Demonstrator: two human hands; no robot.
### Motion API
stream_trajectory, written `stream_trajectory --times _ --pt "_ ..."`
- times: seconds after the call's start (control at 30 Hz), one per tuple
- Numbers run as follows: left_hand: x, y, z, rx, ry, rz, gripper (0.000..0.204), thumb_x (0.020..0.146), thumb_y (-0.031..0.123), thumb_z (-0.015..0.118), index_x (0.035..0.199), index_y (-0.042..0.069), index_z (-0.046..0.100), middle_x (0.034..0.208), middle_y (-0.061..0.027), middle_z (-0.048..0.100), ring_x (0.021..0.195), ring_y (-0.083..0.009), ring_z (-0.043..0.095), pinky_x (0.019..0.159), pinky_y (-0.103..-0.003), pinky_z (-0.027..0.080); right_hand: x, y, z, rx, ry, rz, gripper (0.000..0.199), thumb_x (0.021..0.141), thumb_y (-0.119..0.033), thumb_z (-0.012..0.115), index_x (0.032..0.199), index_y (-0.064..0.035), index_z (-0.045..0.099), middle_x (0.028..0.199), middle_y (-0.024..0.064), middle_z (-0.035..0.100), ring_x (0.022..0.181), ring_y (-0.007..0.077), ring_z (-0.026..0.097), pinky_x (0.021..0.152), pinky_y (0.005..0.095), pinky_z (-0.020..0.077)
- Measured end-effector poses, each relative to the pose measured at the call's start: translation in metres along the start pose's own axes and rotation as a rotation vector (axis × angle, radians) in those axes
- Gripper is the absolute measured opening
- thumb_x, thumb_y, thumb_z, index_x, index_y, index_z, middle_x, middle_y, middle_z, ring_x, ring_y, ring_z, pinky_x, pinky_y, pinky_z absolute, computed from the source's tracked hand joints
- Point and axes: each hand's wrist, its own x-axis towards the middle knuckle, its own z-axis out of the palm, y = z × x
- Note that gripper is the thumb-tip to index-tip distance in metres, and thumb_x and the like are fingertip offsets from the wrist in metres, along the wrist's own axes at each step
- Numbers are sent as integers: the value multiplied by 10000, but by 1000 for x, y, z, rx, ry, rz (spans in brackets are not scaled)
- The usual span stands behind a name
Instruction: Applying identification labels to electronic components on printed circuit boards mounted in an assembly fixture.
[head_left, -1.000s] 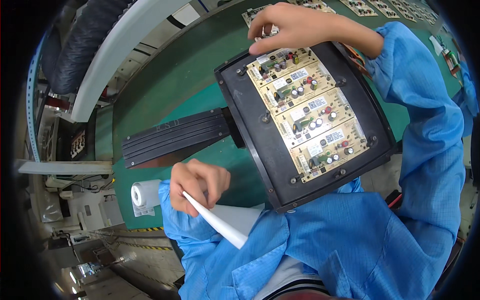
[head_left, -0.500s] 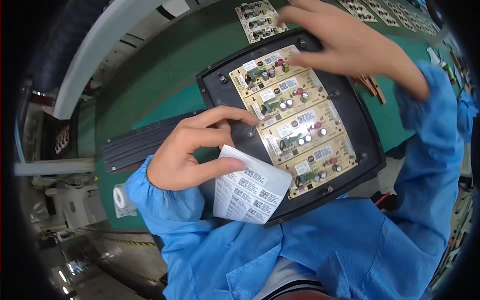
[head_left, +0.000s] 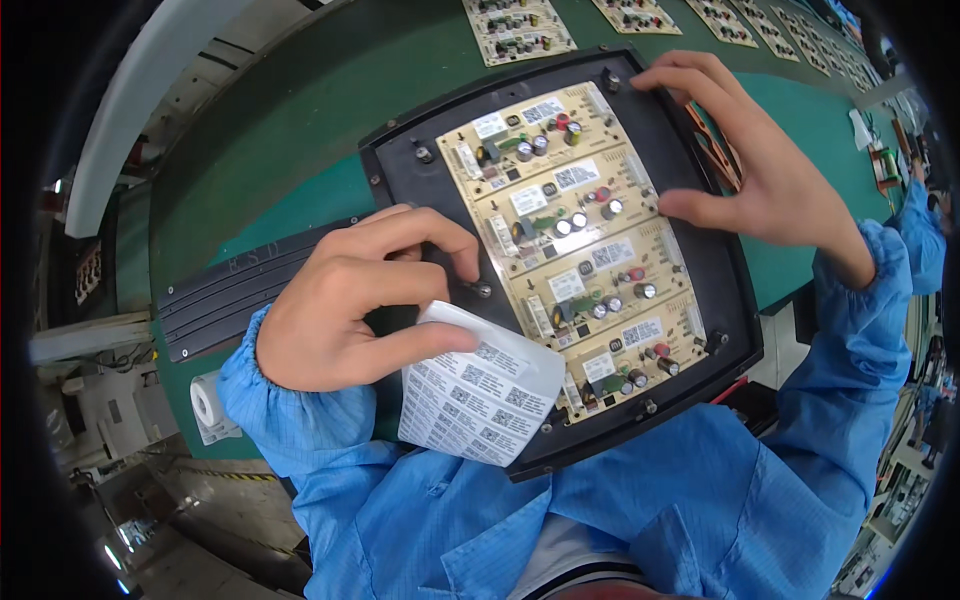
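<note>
My left hand pinches a sheet of white printed labels between thumb and fingers, over the near left part of a black tray. Its index finger bends down beside a post in the tray, left of the circuit board panel. That beige panel lies in the tray as a row of joined boards with capacitors, connectors and white labels. On the right, my right hand is open, fingers spread. Its thumb tip is at the panel's right edge, and its fingertips are by the tray's far right corner.
A ridged black plate lies left of the tray on the green mat. Near it stands a white label roll. More board panels line the far side. Orange-handled pliers lie beyond the tray's right edge.
My right hand has come down from over the panel's far end to its right side, fingers spreading. The tray and my left hand with the label sheet appear slightly farther left in view.
</note>
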Motion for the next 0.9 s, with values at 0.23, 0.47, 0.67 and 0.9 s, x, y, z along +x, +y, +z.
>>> stream_trajectory --times 0.23,0.47,0.67,0.9 --pt "-7 19 -14 -210 -24 188 236 690 164 807 664 13 627 983 -235 656 759 -235 598 641 -323 449 -8 1 6 -107 31 -67 726 771 -236 736 1388 -77 389 1414 163 349 1295 348 403 1071 411 372" --pt "-16 73 18 -31 -304 59 301 792 277 758 647 41 640 1206 -261 581 758 -236 520 650 -304 437 -19 -19 9 -154 64 -11 548 902 -361 590 1240 44 441 987 176 491 868 320 527 796 385 448" --pt "-22 89 61 147 -209 -119 235 756 230 763 693 33 651 1216 -222 558 819 -270 501 700 -336 432 -70 -46 9 -355 -42 -45 884 714 -269 778 1447 -109 311 1493 185 288 1356 394 342 1072 447 371" --pt "-22 90 83 365 -82 -8 212 720 176 762 727 39 602 1117 -170 592 778 -259 508 670 -348 433 -98 -24 29 -304 -9 9 894 668 -259 771 1438 -137 335 1480 202 296 1348 414 345 1088 466 352"
